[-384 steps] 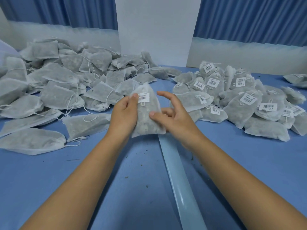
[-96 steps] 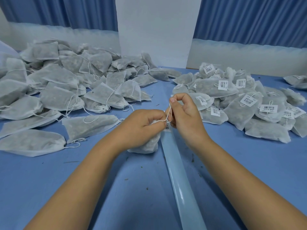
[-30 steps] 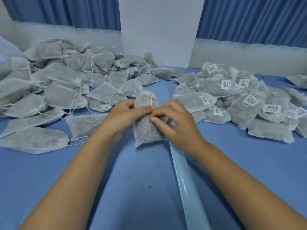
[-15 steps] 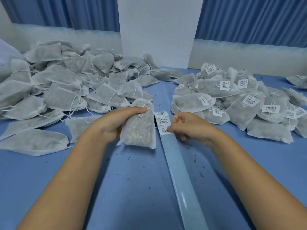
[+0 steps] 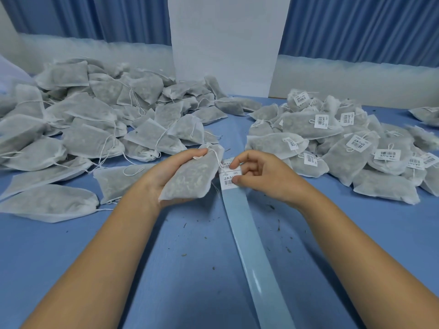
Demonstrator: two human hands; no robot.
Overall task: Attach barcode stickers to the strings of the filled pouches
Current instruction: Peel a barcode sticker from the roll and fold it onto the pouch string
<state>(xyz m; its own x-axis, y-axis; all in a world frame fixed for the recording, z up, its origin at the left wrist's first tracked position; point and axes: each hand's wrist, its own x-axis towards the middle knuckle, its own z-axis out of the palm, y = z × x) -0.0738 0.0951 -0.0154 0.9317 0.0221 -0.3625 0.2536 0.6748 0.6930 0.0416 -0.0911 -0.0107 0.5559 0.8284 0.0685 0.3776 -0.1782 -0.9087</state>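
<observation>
My left hand (image 5: 166, 173) grips a filled white mesh pouch (image 5: 192, 174) just above the blue table; its white string (image 5: 217, 160) runs off the top toward the right. Right beside it, my right hand (image 5: 263, 174) pinches a white barcode sticker (image 5: 228, 179) with thumb and forefinger at the far end of the pale blue backing strip (image 5: 249, 245). Another sticker (image 5: 226, 164) sits on the strip just beyond it. The pouch's string lies across the stickers' left edge.
A big heap of unlabelled pouches (image 5: 95, 124) covers the table's left side. Labelled pouches (image 5: 344, 148) are piled on the right. A white board (image 5: 225, 41) stands at the back centre. Small herb crumbs dot the blue table (image 5: 190, 269) near me.
The pouch in my left hand has shifted right, up against the strip. My right hand has opened its fingers somewhat and now pinches the nearest sticker, lifting its edge.
</observation>
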